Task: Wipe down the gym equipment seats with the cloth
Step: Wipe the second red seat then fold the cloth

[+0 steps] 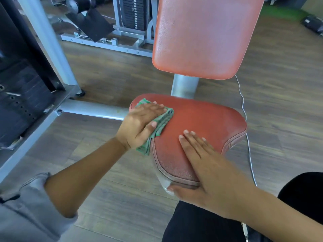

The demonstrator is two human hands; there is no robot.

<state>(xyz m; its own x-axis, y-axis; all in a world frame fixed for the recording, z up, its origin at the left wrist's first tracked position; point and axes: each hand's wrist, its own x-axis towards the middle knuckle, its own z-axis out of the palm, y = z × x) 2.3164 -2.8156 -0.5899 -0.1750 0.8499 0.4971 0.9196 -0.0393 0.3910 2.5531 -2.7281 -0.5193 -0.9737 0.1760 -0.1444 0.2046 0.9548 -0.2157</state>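
Seat: the red padded seat [201, 123] is sitting on a grey post [185, 86], its narrow end pointing toward the person and its wide end lying under the backrest [201, 35].
Cloth: the green cloth [162, 123] is lying folded and bunched along the seat's left edge, reaching up to the far left corner, with one end hanging off the edge below the wrist.
Left hand: the left hand [138, 124] is pressing down on the cloth, fingers spread across its top and the thumb lying on its inner fold; it is not closing round it.
Right hand: the right hand [209, 172] is resting flat on the bare seat near the narrow end, fingers straight and close together, holding nothing, the thumb touching the near tip.
Gap: the two hands are staying apart, with bare red padding showing between them.
Frame: a grey bar [92, 109] is running from the seat's left side to an upright.
Cable: a thin white cable [243, 102] is hanging past the seat's right edge.
Floor: wood-pattern floor [108, 75] is showing all round.
Background: a weight stack [132, 13] is standing behind the backrest's left side.
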